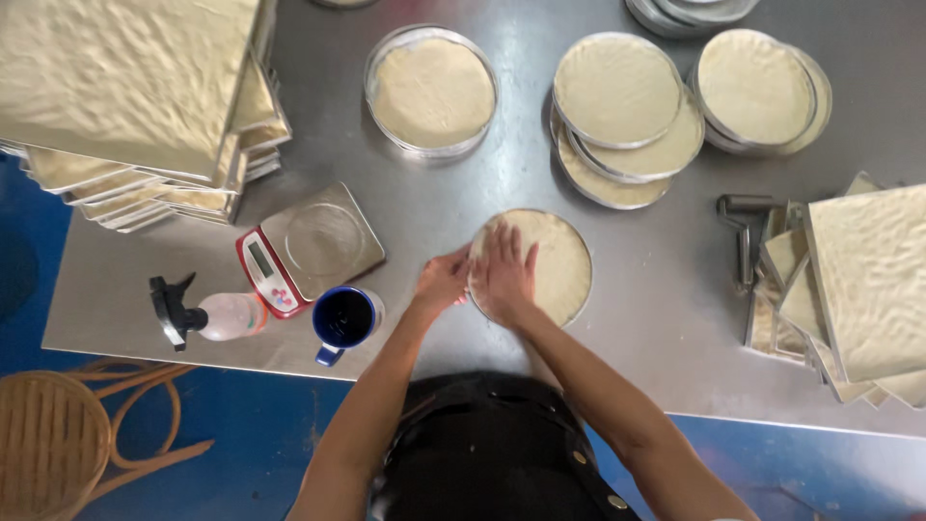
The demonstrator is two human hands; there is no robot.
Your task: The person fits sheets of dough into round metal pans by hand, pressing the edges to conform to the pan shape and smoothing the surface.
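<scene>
- Fingers (511, 253) of the right hand (503, 275) lie spread and flat on the dough in the round pan (569, 265), which sits mid-counter, just in front of the person.
- Left hand (442, 280) rests against the pan's near-left rim, fingers curled; whether they pinch the rim I cannot tell.
- Pressing well here, I'd judge, means working evenly outward to the rim while the other hand steadies the pan.
- Nearby on the counter (666, 318): a scale (313, 246), a blue mug (342, 318), a spray bottle (207, 314), stacked filled pans (617, 96).

surface: steel table (540, 183) | on it: round dough pans (617, 92), square pan stacks (125, 87), scale (309, 246), blue mug (344, 318), spray bottle (207, 314)
</scene>
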